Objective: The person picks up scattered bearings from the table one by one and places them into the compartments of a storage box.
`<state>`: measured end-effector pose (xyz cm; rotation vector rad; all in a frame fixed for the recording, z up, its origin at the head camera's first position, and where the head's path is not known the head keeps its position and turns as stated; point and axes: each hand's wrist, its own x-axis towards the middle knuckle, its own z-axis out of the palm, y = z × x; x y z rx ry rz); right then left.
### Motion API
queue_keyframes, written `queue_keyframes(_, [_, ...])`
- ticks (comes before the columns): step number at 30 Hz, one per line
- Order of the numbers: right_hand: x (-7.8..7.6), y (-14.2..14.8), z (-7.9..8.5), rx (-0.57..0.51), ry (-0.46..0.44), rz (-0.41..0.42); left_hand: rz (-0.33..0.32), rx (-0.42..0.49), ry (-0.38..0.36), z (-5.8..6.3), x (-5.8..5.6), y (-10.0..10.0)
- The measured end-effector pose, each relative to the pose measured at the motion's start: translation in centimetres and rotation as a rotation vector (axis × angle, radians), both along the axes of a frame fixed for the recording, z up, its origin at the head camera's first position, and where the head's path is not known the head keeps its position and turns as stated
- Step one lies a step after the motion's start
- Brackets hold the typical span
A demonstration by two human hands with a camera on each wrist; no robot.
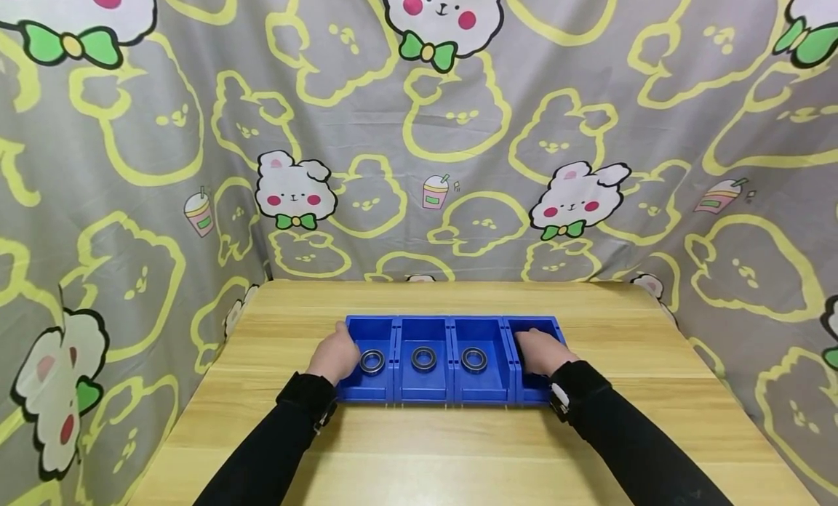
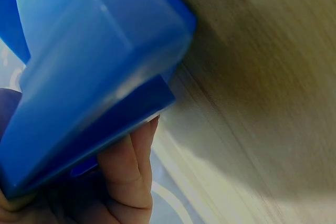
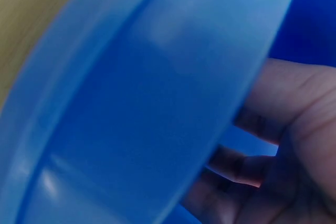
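Observation:
A row of joined blue plastic bins sits on the table, seen in the head view. Single ring-shaped ball bearings lie in the left bin, the second and the third. My left hand grips the row's outer left wall, fingers tucked under its flange in the left wrist view. My right hand reaches down into the rightmost bin, close to its left divider. In the right wrist view its fingertips go behind a blue wall; I cannot tell what they hold.
The wooden table extends in front of the bins and to both sides. A grey curtain printed with cartoon rabbits hangs behind the table and along its left and right sides.

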<state>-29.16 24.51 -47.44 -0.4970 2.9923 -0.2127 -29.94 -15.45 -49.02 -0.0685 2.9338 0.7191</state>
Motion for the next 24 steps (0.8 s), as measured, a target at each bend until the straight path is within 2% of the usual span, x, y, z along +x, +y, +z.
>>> queue_keyframes(17, [0.9, -0.1, 0.0, -0.011, -0.004, -0.037, 0.003, 0.001, -0.006, 0.0, -0.1, 0.2])
queue_keyframes(24, [1.5, 0.0, 0.6, -0.022, 0.053, -0.036, 0.013, 0.009, -0.002, 0.1, 0.1, 0.1])
